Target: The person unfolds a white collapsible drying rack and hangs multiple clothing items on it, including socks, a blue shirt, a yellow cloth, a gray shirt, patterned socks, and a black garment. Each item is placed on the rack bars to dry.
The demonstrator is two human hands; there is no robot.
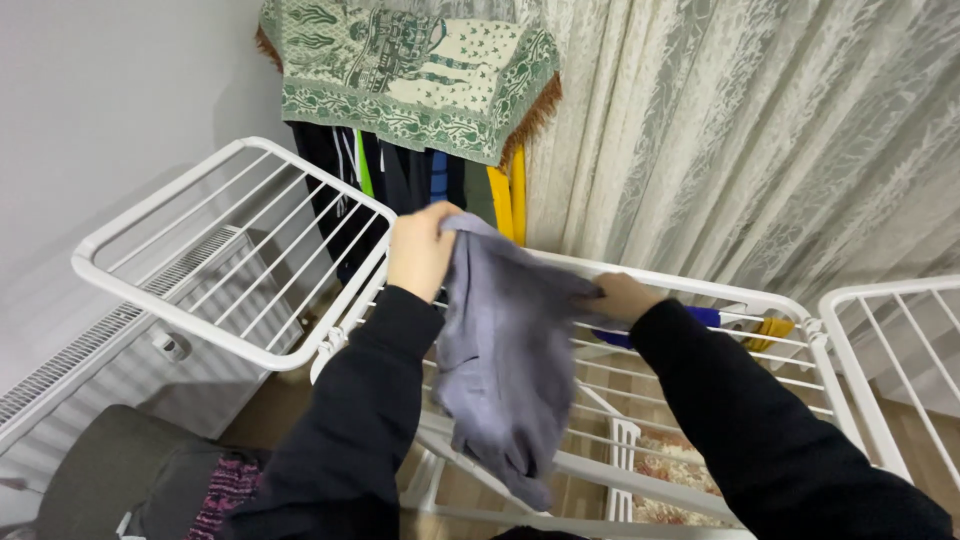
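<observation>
Hands are holding a grey cloth (pixel 505 350) above a white drying rack (pixel 700 295). The left hand (pixel 420 250), raised with its black sleeve bent upward, is pinching the cloth's top corner. The right hand (pixel 625 297), arm reaching forward, is gripping the other edge just over the rack's rails. The cloth is hanging between them.

Grey cloth held up mid-frame

The grey-lilac garment (pixel 505 350) I hold is soft and creased, hanging limp at the centre of the frame. Its top edge stretches between my left hand (pixel 420 250) and right hand (pixel 625 297); the rest droops to a point near the bottom.
</observation>
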